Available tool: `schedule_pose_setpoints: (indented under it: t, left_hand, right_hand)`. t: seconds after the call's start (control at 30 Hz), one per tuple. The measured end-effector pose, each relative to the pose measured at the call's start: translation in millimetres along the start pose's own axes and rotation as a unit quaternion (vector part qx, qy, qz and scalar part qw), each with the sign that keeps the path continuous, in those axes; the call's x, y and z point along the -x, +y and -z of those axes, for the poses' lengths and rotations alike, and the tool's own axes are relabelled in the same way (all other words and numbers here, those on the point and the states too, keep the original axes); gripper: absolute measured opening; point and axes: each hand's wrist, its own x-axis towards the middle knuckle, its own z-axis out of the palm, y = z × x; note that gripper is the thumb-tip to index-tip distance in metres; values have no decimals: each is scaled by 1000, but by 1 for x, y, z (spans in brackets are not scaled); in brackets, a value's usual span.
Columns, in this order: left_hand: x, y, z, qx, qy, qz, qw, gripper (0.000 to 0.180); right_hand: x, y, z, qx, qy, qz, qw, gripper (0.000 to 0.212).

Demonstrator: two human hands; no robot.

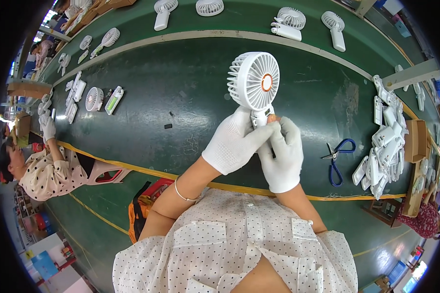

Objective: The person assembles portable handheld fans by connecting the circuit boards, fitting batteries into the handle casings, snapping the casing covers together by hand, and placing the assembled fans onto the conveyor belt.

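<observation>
Left hand point(230, 142), white-gloved, is holding the handle of a white handheld fan point(255, 81), fingers folded snugly about it. Fan is pointing away from the wearer, head up-picture, over the green table point(146, 73); its round grille is showing an orange-ringed centre. Right hand point(284, 158), also gloved, is touching the handle just below the head, fingers bent and bunched; whether they are pinching or merely pressing, I cannot tell. Blue-handled snips point(333, 155) are lying to the right, near a heap of white casings point(387, 141).
</observation>
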Motion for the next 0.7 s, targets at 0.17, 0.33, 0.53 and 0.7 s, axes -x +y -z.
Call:
schedule_pose_setpoints:
  t: [0.17, 0.33, 0.53, 0.7]
  left_hand:
    - [-7, -6, -6, 154, 72, 51, 984, 24]
    - [-10, -15, 9, 170, 62, -9, 983, 29]
    - [-6, -20, 18, 19, -13, 5, 1000, 45]
    - [-7, -16, 13, -51, -91, 51, 993, 38]
  right_hand:
    - [9, -9, -1, 49, -9, 38, 998, 36]
    - [19, 13, 18, -208, -53, -47, 976, 27]
    - [-13, 15, 50, -249, -404, -238, 848, 36]
    - [1, 17, 29, -328, -384, -278, 817, 35]
